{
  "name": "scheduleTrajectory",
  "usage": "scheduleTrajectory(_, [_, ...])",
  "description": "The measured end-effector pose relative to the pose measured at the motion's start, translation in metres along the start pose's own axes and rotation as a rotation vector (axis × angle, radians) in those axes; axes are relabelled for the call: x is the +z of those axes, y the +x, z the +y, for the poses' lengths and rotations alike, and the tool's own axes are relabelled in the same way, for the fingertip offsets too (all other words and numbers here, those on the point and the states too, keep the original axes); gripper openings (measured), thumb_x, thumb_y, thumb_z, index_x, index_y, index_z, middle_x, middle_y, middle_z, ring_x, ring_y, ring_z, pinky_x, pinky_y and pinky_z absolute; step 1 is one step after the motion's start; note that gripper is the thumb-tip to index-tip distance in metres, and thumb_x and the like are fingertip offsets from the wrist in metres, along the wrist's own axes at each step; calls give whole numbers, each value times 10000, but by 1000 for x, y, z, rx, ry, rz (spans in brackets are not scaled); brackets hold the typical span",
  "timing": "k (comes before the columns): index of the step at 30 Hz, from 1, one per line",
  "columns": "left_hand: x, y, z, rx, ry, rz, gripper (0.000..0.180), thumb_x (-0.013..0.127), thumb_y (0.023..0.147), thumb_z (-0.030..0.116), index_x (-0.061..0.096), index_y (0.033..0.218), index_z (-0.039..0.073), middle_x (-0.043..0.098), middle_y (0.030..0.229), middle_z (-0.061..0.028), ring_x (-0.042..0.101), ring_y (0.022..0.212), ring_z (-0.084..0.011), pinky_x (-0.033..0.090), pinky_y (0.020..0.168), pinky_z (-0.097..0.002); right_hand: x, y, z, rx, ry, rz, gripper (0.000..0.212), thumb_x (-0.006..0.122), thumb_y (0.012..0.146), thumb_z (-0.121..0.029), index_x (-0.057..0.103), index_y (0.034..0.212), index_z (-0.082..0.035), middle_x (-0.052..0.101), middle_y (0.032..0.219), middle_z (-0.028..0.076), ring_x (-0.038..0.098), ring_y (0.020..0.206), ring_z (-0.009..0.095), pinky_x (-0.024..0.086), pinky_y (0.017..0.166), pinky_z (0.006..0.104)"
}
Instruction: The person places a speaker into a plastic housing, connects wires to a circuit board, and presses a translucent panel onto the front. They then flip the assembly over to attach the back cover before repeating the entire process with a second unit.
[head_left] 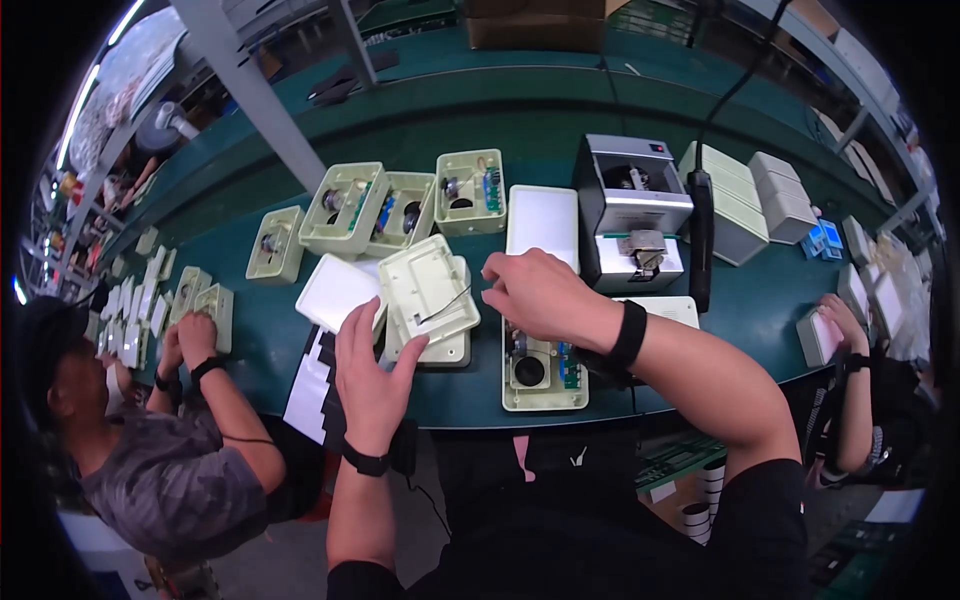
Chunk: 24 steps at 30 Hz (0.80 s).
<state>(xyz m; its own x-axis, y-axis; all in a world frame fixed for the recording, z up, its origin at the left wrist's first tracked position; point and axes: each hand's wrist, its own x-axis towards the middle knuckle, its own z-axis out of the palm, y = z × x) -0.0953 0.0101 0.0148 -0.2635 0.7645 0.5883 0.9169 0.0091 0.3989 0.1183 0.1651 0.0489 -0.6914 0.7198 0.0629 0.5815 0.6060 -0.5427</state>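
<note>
My left hand (372,385) has its thumb spread from the fingers, beside the lower left corner of a pale green plastic cover (425,285). Whether the thumb touches it, I cannot tell. The cover lies inside up and tilted on other pale covers, with a thin black wire (445,305) across it. Right of the cover, my right hand (545,295) is closed, fingertips together in a pinch; anything between them is too small to make out. Under my right forearm sits an open housing (545,400) with a round black part and a green circuit board, partly hidden.
Several open housings (470,230) with parts inside stand at the back left. A grey and black machine (635,205) stands back right, near stacked pale boxes (725,205). A white panel (543,220) lies left of it. Co-workers sit left (190,440) and right (850,410).
</note>
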Motion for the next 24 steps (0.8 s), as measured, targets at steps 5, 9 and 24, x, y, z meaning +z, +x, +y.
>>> scheduleTrajectory(5, [-25, -22, -12, -209, -94, -66, 463, 838, 894, 149, 677, 1307, 14, 705, 1234, -148, 689, 1110, -306, 556, 900, -405, -29, -9, 8, -40, -48, -55, 201, 745, 946, -205, 732, 964, -5, 755, 815, 157, 742, 765, 372, 586, 725, 442])
scheduleTrajectory(9, [-54, -57, -49, -667, -71, -126, 418, 834, 897, 160, 704, 1265, 12, 708, 1228, -159, 688, 1108, -325, 553, 924, -411, -38, -42, -11, -76, 129, -104, 178, 778, 913, -173, 720, 929, -5, 744, 781, 137, 738, 713, 329, 572, 673, 411])
scheduleTrajectory(24, [-70, -60, -80, -569, 160, -341, 507, 878, 826, 205, 720, 1276, 32, 725, 1160, -130, 703, 1010, -330, 563, 877, -413, 45, -100, -102, -695, -95, -516, 240, 683, 961, -208, 625, 1057, 4, 648, 776, 98, 687, 737, 280, 541, 654, 406])
